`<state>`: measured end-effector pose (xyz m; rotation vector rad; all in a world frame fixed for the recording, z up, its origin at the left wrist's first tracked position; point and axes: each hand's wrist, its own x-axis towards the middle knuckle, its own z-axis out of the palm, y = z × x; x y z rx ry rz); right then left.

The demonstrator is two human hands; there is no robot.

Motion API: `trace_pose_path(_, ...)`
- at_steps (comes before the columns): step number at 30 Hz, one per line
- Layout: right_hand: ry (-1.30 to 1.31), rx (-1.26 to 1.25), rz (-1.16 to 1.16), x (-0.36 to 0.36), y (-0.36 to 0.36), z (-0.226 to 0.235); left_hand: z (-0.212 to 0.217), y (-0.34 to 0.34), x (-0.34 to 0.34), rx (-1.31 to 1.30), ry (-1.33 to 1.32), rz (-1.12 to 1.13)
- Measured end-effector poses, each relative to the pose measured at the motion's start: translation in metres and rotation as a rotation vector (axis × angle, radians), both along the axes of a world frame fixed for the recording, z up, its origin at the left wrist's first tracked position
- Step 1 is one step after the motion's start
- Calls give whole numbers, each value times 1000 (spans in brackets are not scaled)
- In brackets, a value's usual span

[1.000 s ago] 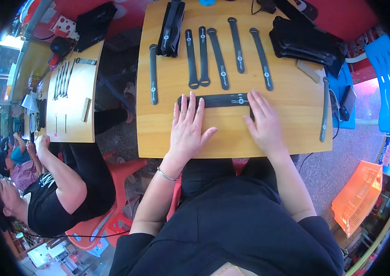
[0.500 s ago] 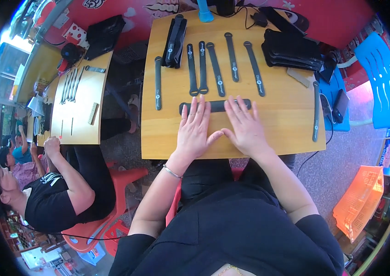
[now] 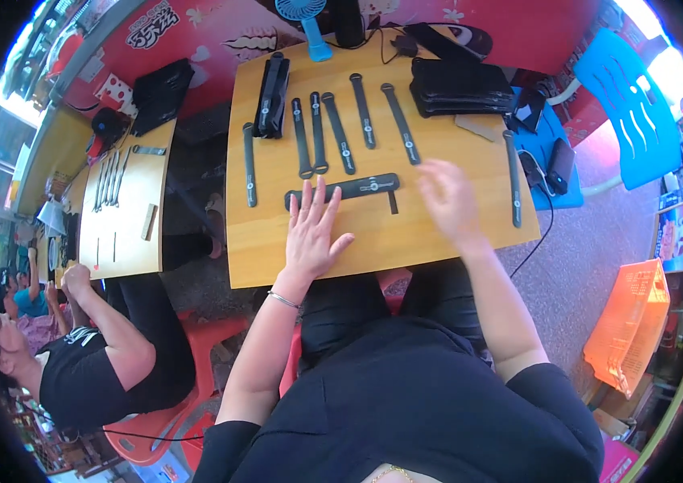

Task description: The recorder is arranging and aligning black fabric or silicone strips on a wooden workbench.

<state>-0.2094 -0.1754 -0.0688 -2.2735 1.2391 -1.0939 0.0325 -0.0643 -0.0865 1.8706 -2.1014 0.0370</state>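
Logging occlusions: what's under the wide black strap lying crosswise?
Beside the wide black strap, near its right end, a narrow dark strip shows; anything underneath is covered. Light-brown wooden tabletop surrounds both. The left grip partly covers the strap.

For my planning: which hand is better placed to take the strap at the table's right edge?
Probably the right hand: it looks empty and nearer that strap; the left hand touches the wide strap.

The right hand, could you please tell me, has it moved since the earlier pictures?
Yes: judged against the table, the right hand has moved rightward, nearer the dark strap by the table's right edge.
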Motion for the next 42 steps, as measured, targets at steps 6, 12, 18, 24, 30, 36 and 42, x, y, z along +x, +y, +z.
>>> trace_pose_path(6, 255, -144, -611, -122, -21, -23, 0, 2, -6, -78, 40, -25)
trace_pose_path(12, 442, 87, -868, -145, -25, -24, -2, 5, -2, -128, 107, 2)
trace_pose_path(18, 124, 259, -726, -190, -38, -51, 1, 5, -2, -169, 153, 0)
trace_pose_path(24, -88, -64, -533, -123, -5, 27, 13, 12, -12, -249, 606, -46)
trace_pose_path(30, -52, 279, 375, -12, 57, 64, 47, 14, -31, 34, 1755, -139)
trace_pose_path(36, -30, 506, 490, 11, 52, 53, 31, 43, 11, 277, 1739, 109)
trace_pose_path(42, -218, 838, 312, 12, 28, 21, 35, 36, 16, 236, 1657, 272)
